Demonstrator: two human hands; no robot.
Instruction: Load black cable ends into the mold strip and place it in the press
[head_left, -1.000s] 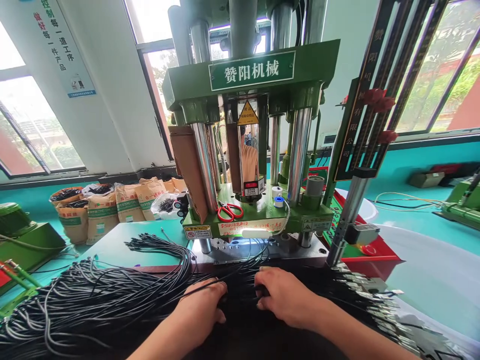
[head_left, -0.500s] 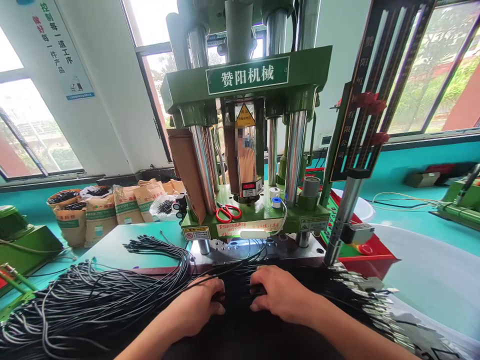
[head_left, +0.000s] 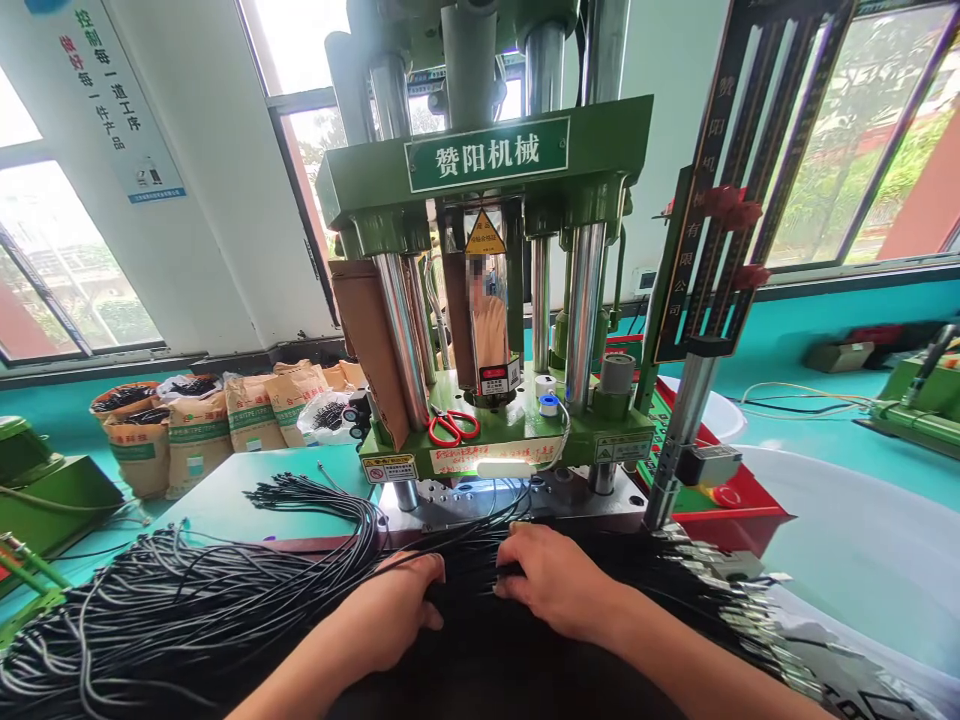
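Observation:
A thick bundle of thin black cables (head_left: 187,610) lies across the table in front of a green vertical press machine (head_left: 487,300). My left hand (head_left: 390,610) rests on the cables with its fingers curled down around some strands. My right hand (head_left: 555,580) lies just right of it, fingers bent and pinched on cable strands near the metal mould plate (head_left: 480,495). Several cable ends run onto that lit plate. The cables' metal-tipped ends (head_left: 735,610) fan out to the right.
Red scissors (head_left: 452,427) and small tape rolls (head_left: 550,403) sit on the machine's green deck. Brown sacks (head_left: 202,425) stand by the left wall. A white tub (head_left: 862,540) is at the right, and a black light-curtain post (head_left: 705,260) rises beside the machine.
Both hands have shifted slightly forward and left along the cables, toward the mould plate. The view has drifted a little to the right.

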